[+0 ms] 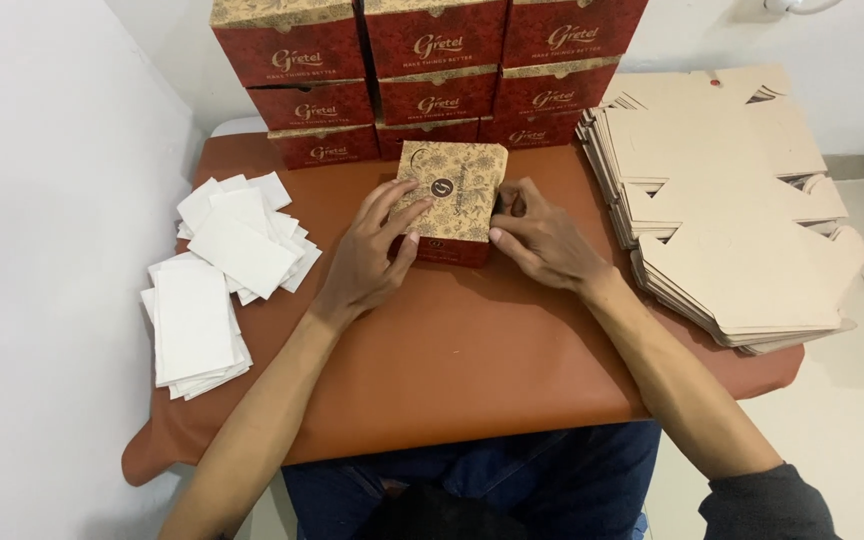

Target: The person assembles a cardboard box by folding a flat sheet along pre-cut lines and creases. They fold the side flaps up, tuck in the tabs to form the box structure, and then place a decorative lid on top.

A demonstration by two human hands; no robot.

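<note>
Box [449, 200], red with a tan patterned lid, is set near the middle of the desk [472, 370], just in front of the stacked red boxes [432, 75] lined along the far edge. It is clasped from both sides. The left hand [377, 255] is laid on the lid's left part, fingers spread and curled over the near left corner; its grip is partly closed on the box. The right hand [542, 240] is pressed against the box's right side, fingertips pinched at the lid's edge. White paper sheets [217, 280] are piled by the desk's left edge, and flat unfolded cardboard blanks [732, 200] are heaped at the right edge.
</note>
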